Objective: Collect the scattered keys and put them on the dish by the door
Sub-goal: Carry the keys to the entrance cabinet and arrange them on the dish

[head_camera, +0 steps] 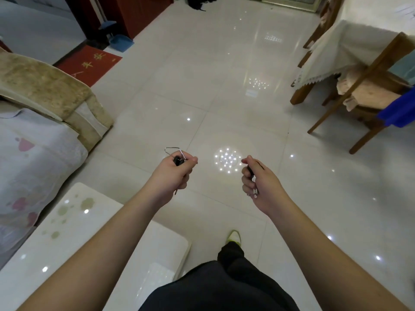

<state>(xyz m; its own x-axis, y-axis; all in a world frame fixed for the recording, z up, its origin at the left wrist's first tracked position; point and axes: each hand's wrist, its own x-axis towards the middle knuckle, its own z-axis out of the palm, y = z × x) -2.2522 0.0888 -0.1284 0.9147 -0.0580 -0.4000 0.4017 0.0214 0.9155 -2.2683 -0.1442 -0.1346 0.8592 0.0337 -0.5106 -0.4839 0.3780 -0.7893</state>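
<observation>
My left hand (174, 173) is closed around a key set with a black head and a thin metal wire loop (173, 151) that sticks up above my knuckles. A key tip pokes out below that fist. My right hand (258, 178) is closed on a second bunch of keys (253, 180), dark at the top with silver blades showing between my fingers. Both hands are held out over the glossy white tile floor. No dish is in view.
A beige sofa (45, 90) and a glossy white low table (67, 232) stand at left. A red doormat (89, 63) lies at the far left beside a blue dustpan (121, 42). A cloth-covered table (350, 46) and wooden chairs (368, 90) stand at right.
</observation>
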